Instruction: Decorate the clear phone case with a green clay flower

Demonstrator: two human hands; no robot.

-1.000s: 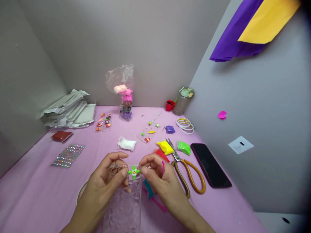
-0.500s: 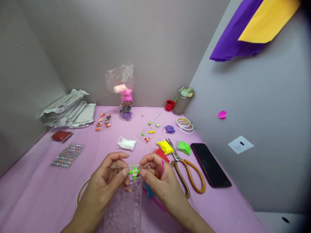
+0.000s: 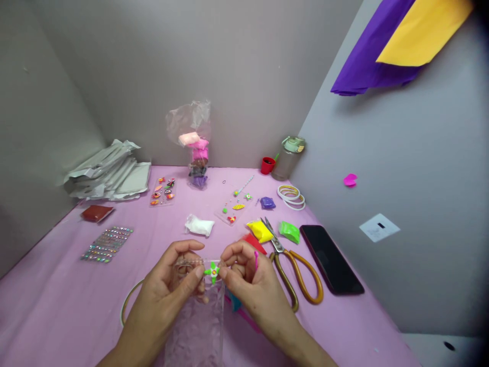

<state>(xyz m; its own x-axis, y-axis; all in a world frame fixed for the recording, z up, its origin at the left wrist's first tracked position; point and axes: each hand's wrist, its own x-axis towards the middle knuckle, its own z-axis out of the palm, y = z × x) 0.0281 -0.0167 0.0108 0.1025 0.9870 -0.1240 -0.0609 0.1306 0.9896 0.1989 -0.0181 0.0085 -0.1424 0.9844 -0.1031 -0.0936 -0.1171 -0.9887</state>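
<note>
Between my hands stands a clear, wavy-textured plastic case (image 3: 196, 321), which looks like a phone case. A small green-petalled flower (image 3: 213, 272) with a white and orange centre sits at its top edge. My left hand (image 3: 170, 288) grips the case's upper left, thumb in front and fingers behind, with the thumb tip beside the flower. My right hand (image 3: 254, 283) pinches at the flower's right side and the case's top corner. A thin pink stick (image 3: 256, 260) pokes up between the right fingers. Behind the right hand, a blue packet (image 3: 235, 302) is partly hidden.
Scissors (image 3: 282, 250) with gold handles lie right of my hands, near yellow (image 3: 260, 232) and green clay packets (image 3: 289, 232) and a phone (image 3: 331, 260). A white clay packet (image 3: 199, 225), decorated clear sheet (image 3: 233, 208) and gem sheet (image 3: 107, 244) lie beyond and left. Tape rolls (image 3: 291, 197) are back right.
The case and flower have shifted very slightly to the right in view. Both hands keep the same grip, and the things on the table have stayed put.
</note>
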